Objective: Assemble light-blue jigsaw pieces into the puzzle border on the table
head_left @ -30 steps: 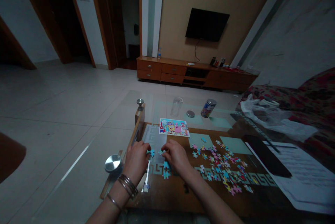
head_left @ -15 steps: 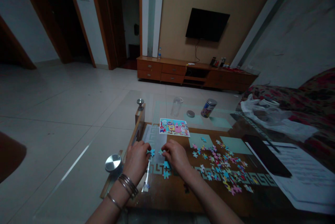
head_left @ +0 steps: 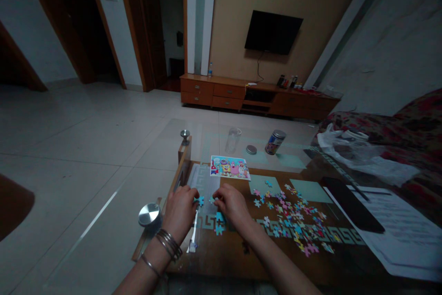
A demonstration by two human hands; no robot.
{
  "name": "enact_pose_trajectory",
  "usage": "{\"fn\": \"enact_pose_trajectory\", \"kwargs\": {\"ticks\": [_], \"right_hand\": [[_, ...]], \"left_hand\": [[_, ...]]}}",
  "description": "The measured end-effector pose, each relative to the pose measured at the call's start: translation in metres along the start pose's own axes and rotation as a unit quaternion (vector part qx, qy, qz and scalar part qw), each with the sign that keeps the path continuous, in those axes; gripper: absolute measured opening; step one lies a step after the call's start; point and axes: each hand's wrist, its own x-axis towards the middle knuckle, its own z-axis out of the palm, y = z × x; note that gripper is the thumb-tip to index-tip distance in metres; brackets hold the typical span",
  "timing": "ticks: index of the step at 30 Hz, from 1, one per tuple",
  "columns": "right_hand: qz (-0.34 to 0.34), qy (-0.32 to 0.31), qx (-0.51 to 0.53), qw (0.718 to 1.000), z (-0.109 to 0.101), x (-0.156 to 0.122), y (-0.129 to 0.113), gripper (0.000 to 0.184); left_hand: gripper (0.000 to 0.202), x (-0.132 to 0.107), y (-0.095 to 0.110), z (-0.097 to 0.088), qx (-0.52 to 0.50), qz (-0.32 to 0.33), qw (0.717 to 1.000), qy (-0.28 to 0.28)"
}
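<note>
My left hand [head_left: 183,205], bangles at its wrist, pinches a light-blue jigsaw piece [head_left: 200,200] just above the glass table. Facing it, my right hand [head_left: 232,204] closes thumb and fingers on a small pale-blue jigsaw piece [head_left: 212,199], partly hidden by the fingertips. A gap separates the two pieces. Below them, near my right wrist, lie a few blue jigsaw pieces [head_left: 219,229]. Beyond my hands is a colourful cartoon picture card [head_left: 230,168]. To the right spreads a loose heap of mixed jigsaw pieces [head_left: 297,216].
A clear jar [head_left: 233,141], a metal lid [head_left: 251,149] and a printed can [head_left: 275,142] stand at the far side. Right of the heap are a dark flat object [head_left: 355,207], papers [head_left: 407,230] and a plastic bag [head_left: 373,157]. Round metal fittings [head_left: 149,215] edge the table's left.
</note>
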Motion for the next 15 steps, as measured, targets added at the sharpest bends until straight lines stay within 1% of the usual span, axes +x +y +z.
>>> {"fn": "enact_pose_trajectory", "kwargs": {"ticks": [15], "right_hand": [[-0.010,0.009,-0.003,1.000,0.0005,-0.0009,0.0054,0.013]], "left_hand": [[0.017,-0.0002,-0.0020,0.0011,-0.005,0.004,1.000,-0.001]]}}
